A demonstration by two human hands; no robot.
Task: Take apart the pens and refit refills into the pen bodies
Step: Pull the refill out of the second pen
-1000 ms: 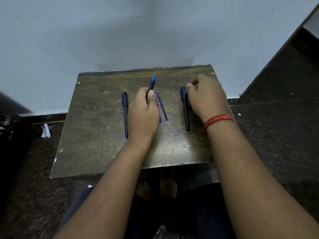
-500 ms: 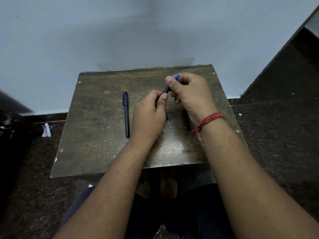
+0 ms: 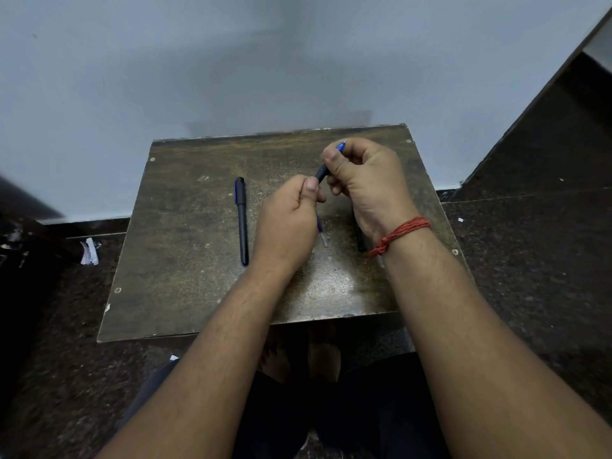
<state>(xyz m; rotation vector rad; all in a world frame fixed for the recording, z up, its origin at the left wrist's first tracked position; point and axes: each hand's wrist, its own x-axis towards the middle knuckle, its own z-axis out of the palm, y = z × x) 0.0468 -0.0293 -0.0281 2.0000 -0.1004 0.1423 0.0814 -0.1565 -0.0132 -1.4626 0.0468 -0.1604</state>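
A small dark counter [image 3: 185, 293] is standing against a pale wall [image 3: 265, 61], with dark speckled floor [image 3: 530, 260] lying around it. At about 9 o'clock from the counter, a scrap of white paper [image 3: 89, 251] is lying on the floor. The person's bare feet [image 3: 323, 359] are showing below the counter's near edge, between the 2 forearms.

On the counter, 1 capped black pen [image 3: 242, 220] is lying lengthwise at 9 o'clock from the hands, well apart from them, its cap pointing toward 12 o'clock. Just at 5 o'clock from the left hand, the clear end of a loose refill [image 3: 323, 238] is sticking out from under that hand; the rest of it is hidden. A dark object [image 3: 360, 240] is lying beneath the right wrist, mostly covered, so what it is cannot be told. A red thread band [image 3: 400, 231] is circling the right wrist.

Both hands are raised over the counter's middle, working on 1 pen [image 3: 323, 172] held slanting, its blue tip pointing toward 1 o'clock. The left hand [image 3: 286, 223] is curling closed around the pen's lower end, thumb pressing on top. The right hand [image 3: 364, 180] is pinching the upper part near the blue tip between thumb and curled fingers.
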